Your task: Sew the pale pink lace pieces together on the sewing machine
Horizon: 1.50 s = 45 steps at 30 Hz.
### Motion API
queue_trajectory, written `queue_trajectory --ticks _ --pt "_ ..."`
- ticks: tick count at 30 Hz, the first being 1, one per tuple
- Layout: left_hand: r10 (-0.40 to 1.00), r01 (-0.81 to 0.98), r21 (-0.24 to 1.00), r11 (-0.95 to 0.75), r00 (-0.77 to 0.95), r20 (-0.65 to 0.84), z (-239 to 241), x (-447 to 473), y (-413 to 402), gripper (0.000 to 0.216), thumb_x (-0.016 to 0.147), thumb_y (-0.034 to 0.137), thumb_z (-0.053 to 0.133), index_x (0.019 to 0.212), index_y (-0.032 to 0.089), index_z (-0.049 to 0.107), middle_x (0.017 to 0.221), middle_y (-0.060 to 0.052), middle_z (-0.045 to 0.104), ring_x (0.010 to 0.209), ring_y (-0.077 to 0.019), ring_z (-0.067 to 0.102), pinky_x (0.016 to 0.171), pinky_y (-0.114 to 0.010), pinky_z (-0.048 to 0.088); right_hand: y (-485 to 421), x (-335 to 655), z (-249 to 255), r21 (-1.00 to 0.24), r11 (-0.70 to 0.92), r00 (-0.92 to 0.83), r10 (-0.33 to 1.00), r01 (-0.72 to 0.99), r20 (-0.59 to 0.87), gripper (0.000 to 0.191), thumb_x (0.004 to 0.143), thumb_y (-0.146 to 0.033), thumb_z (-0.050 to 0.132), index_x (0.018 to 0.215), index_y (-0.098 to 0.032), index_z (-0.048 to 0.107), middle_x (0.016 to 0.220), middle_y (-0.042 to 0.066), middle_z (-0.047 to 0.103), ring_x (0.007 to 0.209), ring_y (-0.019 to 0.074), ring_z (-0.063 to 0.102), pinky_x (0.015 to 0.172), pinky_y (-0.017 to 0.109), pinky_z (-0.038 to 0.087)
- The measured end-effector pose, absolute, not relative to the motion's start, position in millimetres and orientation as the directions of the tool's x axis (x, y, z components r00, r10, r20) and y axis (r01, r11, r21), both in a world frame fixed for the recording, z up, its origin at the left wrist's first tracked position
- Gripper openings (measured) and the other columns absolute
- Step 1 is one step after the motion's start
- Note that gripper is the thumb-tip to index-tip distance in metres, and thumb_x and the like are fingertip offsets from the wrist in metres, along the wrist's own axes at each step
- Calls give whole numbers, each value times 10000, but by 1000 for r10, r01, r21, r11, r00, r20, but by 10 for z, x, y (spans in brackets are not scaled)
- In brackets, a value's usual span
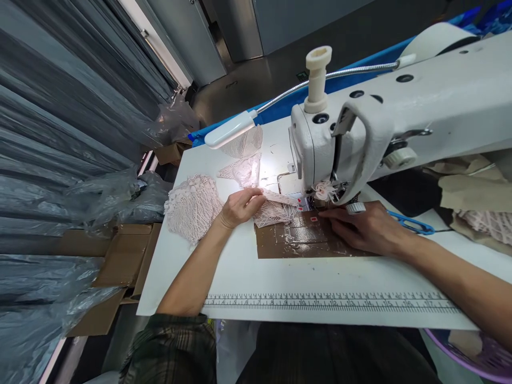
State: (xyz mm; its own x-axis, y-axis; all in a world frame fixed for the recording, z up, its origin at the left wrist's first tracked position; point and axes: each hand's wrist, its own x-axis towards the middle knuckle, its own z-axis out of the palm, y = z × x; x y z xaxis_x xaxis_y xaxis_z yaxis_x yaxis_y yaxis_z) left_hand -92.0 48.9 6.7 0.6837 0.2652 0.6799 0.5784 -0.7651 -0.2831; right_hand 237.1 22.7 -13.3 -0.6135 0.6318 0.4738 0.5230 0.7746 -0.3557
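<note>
Your left hand (240,207) pinches a pale pink lace strip (277,212) just left of the white sewing machine (400,106) needle. Your right hand (366,226), fingers pressed together, lies flat on the brown taped patch (296,242).

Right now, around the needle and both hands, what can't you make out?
Head view only.
- Needle: hidden behind the sewing machine head and a lace tuft.
- Left hand on the lace strip: curled fingers hide whether it pinches or presses.
- Blue scissors: blades behind the right hand.
- Ruler numbers: too small.
- Purple basket: cut off by the frame's corner.
</note>
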Motion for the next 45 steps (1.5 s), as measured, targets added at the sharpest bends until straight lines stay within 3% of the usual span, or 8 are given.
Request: queue_trajectory --ticks 5,11,15,29,33,37,40,45 --pt "152 512 -367 -776 717 680 214 -811 401 23 903 111 583 912 132 578 793 -43 680 678 -123 680 592 -215 589 131 2267 -20 -477 757 -645 642 447 414 321 933 -292 505 1182 -210 690 860 71 707 566 128 595 564 253 452" --pt "11 385 -471 -794 783 622 379 -714 211 89 840 57 590 817 142 586 740 -20 631 644 -121 665 617 -230 629 -41 1932 221 -598 724 -627 651 344 428 296 951 -230 474 1185 -201 654 900 62 699 734 172 649 675 283 518" --pt "32 395 -451 -800 779 626 350 -742 71 72 849 67 594 856 138 590 762 -33 633 713 -142 685 693 -255 637 -76 1619 233 -585 735 -599 650 342 467 291 968 -212 433 1183 -169 624 987 102 664 851 210 636 742 341 527" --pt "133 463 -417 -782 778 614 136 -802 26 180 925 120 498 758 177 536 743 -28 657 678 -124 669 689 -242 627 -20 1289 175 -422 756 -559 654 500 510 228 978 -264 423 972 -179 634 947 79 597 709 155 528 554 271 352" --pt "142 478 -417 -773 771 621 137 -794 35 178 924 116 503 759 182 520 747 -16 656 653 -111 655 680 -241 630 -17 1278 143 -669 670 -504 720 323 477 140 958 -271 445 895 -195 544 893 51 550 706 148 486 601 279 381" --pt "89 488 -436 -756 737 670 173 -786 65 165 900 89 553 780 178 484 776 -12 651 631 -93 628 622 -215 610 -43 1322 92 -955 295 -472 839 -25 272 213 994 -424 417 928 -228 469 758 -17 500 601 116 424 553 260 367" --pt "133 540 -417 -731 712 689 175 -790 78 120 917 97 553 846 169 490 779 -14 641 601 -83 604 524 -176 557 -59 1351 79 -976 99 -465 867 -192 179 274 978 -507 442 960 -235 467 706 -44 490 546 101 392 512 254 337" --pt "277 597 -230 -769 635 721 116 -787 66 175 932 163 590 1038 171 450 932 -44 677 740 -91 665 556 -166 563 -35 1318 40 -980 130 -359 917 -152 177 345 924 -550 534 857 -214 496 636 -55 453 543 93 393 512 251 330"
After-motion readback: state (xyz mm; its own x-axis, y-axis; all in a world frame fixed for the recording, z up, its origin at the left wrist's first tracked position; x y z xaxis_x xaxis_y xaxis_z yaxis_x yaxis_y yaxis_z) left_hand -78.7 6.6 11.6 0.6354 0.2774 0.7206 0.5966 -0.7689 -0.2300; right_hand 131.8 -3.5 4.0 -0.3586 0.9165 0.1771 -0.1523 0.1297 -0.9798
